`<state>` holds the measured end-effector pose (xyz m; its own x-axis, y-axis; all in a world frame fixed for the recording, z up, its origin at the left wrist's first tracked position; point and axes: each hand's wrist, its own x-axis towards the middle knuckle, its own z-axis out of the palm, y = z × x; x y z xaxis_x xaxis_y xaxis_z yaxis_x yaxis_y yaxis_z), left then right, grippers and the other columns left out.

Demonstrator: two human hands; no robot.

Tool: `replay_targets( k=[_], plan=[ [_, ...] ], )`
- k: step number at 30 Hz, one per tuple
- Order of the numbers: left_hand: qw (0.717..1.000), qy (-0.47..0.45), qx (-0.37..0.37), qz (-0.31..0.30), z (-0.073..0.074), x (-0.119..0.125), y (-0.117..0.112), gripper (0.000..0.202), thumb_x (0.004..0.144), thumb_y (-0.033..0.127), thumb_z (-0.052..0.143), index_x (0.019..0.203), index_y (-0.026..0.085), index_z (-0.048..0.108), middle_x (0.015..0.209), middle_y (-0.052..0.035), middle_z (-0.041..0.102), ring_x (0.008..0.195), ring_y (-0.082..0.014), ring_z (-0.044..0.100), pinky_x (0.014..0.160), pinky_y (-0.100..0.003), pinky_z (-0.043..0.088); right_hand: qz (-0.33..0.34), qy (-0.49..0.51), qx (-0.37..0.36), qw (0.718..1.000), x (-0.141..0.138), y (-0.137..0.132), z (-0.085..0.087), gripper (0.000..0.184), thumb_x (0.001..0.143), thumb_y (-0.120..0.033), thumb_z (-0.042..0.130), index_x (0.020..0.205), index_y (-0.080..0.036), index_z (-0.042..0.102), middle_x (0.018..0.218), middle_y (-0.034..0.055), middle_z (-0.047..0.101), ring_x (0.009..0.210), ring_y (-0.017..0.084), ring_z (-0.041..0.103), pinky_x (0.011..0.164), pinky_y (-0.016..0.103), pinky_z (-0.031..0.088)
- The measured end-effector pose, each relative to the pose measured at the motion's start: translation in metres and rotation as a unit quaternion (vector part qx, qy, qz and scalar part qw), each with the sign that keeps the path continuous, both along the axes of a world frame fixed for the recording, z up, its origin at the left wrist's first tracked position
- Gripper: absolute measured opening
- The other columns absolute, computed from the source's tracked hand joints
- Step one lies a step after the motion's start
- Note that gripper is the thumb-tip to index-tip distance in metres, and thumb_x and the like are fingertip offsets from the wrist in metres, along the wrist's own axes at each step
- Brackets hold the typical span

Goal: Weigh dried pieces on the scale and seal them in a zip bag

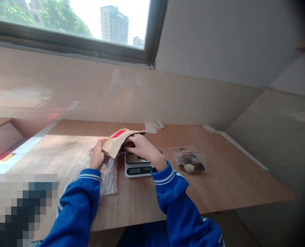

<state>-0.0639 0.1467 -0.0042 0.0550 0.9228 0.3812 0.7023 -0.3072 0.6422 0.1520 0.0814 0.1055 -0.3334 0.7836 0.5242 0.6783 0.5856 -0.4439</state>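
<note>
My left hand [97, 153] grips the closed end of a brown paper bag [113, 143] with a red patch on it. The bag is tilted on its side, its mouth toward the right. Into that mouth reaches my right hand [140, 146], its fingertips hidden inside, so what they touch I cannot make out. Below the bag and my right wrist sits a white digital kitchen scale [137, 171], with something dark partly visible on its platform. Under my left hand lie several clear zip bags [109, 178] with red seals.
To the right of the scale are clear zip bags with dark and pale pieces [191, 164] in them. Crumpled white paper [155, 127] lies at the table's back edge, and more paper scraps [210, 129] lie farther right. A tiled wall and a window stand behind the wooden table [219, 185].
</note>
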Motion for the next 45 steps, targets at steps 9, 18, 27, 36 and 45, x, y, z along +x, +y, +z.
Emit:
replay_targets(
  k=[9, 18, 27, 36, 45],
  plan=[
    [0.999, 0.031, -0.01, 0.007, -0.006, -0.001, 0.002, 0.045, 0.079, 0.04, 0.049, 0.123, 0.028, 0.044, 0.125, -0.0065, 0.06, 0.116, -0.0284, 0.052, 0.095, -0.045, 0.025, -0.009, 0.165, 0.038, 0.986, 0.017, -0.023, 0.018, 0.015, 0.084, -0.032, 0.06, 0.094, -0.022, 0.068, 0.095, 0.0024, 0.067, 0.092, 0.016, 0.063, 0.085, 0.03, 0.05],
    [0.996, 0.054, -0.03, 0.063, -0.016, -0.004, 0.011, 0.053, 0.082, 0.047, 0.044, 0.125, 0.017, 0.04, 0.111, -0.0143, 0.063, 0.108, -0.0334, 0.055, 0.096, -0.048, 0.029, -0.09, 0.253, 0.005, 0.963, 0.033, -0.043, -0.031, 0.02, 0.086, -0.035, 0.058, 0.096, -0.021, 0.066, 0.096, 0.0046, 0.068, 0.091, 0.018, 0.063, 0.081, 0.032, 0.051],
    [0.996, 0.031, -0.049, 0.074, -0.009, -0.001, 0.007, 0.041, 0.086, 0.05, 0.035, 0.112, 0.02, 0.044, 0.104, -0.0133, 0.063, 0.107, -0.0334, 0.054, 0.096, -0.049, 0.028, -0.103, -0.022, 0.023, 0.994, 0.012, -0.042, -0.081, 0.005, 0.086, -0.022, 0.059, 0.086, -0.022, 0.064, 0.087, 0.0036, 0.068, 0.088, 0.021, 0.059, 0.082, 0.037, 0.041],
    [0.993, 0.044, -0.064, 0.085, -0.009, -0.001, 0.007, 0.04, 0.086, 0.051, 0.034, 0.109, 0.02, 0.045, 0.103, -0.0119, 0.062, 0.106, -0.0314, 0.053, 0.095, -0.048, 0.029, -0.127, 0.011, 0.042, 0.991, 0.016, -0.044, -0.092, 0.014, 0.089, -0.02, 0.054, 0.097, -0.025, 0.064, 0.108, 0.0015, 0.066, 0.104, 0.019, 0.054, 0.091, 0.035, 0.029],
    [0.989, 0.064, -0.048, 0.124, -0.012, -0.002, 0.01, 0.041, 0.086, 0.048, 0.032, 0.109, 0.018, 0.047, 0.102, -0.0161, 0.062, 0.105, -0.0353, 0.053, 0.092, -0.051, 0.034, -0.273, 0.144, 0.103, 0.945, 0.062, -0.041, -0.114, 0.026, 0.089, -0.013, 0.041, 0.094, -0.021, 0.065, 0.096, 0.0049, 0.061, 0.095, 0.019, 0.054, 0.088, 0.034, 0.035]
  ],
)
